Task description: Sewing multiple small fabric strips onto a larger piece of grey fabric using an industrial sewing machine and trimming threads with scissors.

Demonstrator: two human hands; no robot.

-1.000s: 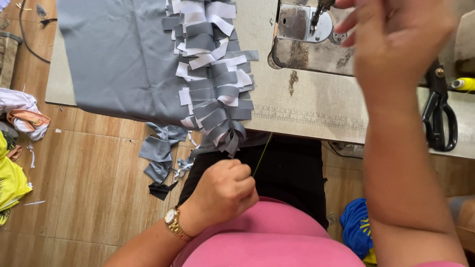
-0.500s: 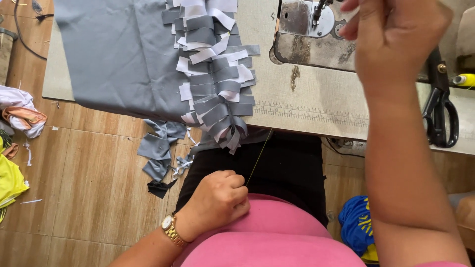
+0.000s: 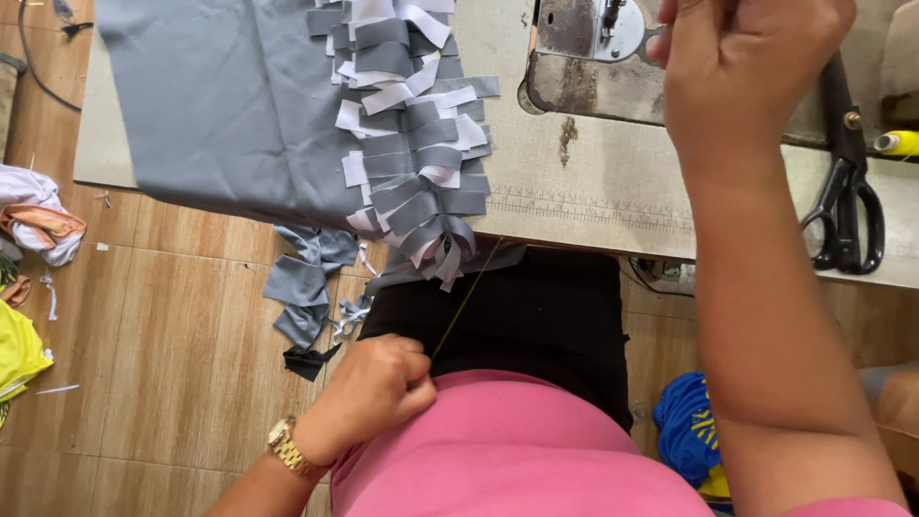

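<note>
While pinching a thin thread [image 3: 466, 299] low at the lap, left hand [image 3: 378, 388] closed tight on its end. Thread rising from that pinch toward the grey strips [image 3: 421, 168]. Right hand [image 3: 747, 77] raised near the sewing machine [image 3: 584, 43], fingers curled; hold unclear.

A pale sewing table [image 3: 613, 191] is spanning the upper part of the view, its top worn and stained. Below it, a wooden plank floor [image 3: 163, 364] is showing in warm brown, daylight falling evenly on it. Left of the table, bright clothes [image 3: 33, 220] are lying heaped on the floor, and under its front edge grey fabric scraps [image 3: 302, 282] are lying scattered.
</note>
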